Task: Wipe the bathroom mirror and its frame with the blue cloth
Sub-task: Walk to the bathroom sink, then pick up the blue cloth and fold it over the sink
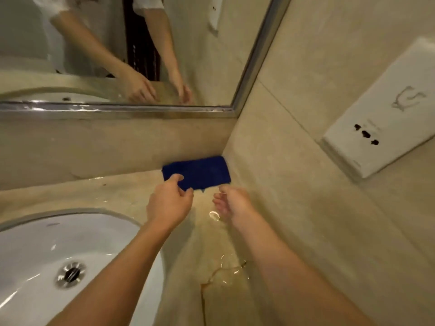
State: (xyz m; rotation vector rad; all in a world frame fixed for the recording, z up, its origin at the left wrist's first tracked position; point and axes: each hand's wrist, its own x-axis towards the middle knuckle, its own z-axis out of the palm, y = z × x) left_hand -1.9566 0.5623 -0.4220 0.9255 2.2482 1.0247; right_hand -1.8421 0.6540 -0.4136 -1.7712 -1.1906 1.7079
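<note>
Head view, blue cloth [200, 171]: folded into a flat rectangle, lying on the beige stone counter [117, 191] in the back corner where the rear wall meets the right side wall; its far edge touches the rear wall and its right end sits against the side wall.
Head view, left hand [170, 203]: reaching forward, thumb and forefinger pinching the near left corner of the cloth; the remaining fingers are curled underneath.
Head view, right hand [231, 203]: just beside the cloth's near right edge, fingers loosely curled and apart, palm turned inward; it holds nothing, and I cannot tell whether a fingertip touches the cloth.
Head view, mirror [117, 48]: mounted on the rear wall above the counter, reflecting both forearms and hands and a white short sleeve.
Head view, mirror frame [117, 108]: a silvery metal strip along the bottom edge and up the right edge, meeting at the lower right corner close to the side wall.
Head view, sink [35, 255]: white oval basin set in the counter at lower left, with a metal drain [70, 274] in its bottom.
Head view, counter surface: wet patches and glints of water lie under and in front of the right hand.
Head view, white wall box [381, 109]: fixed to the right side wall, well apart from the cloth, with three dark holes near its lower end.
</note>
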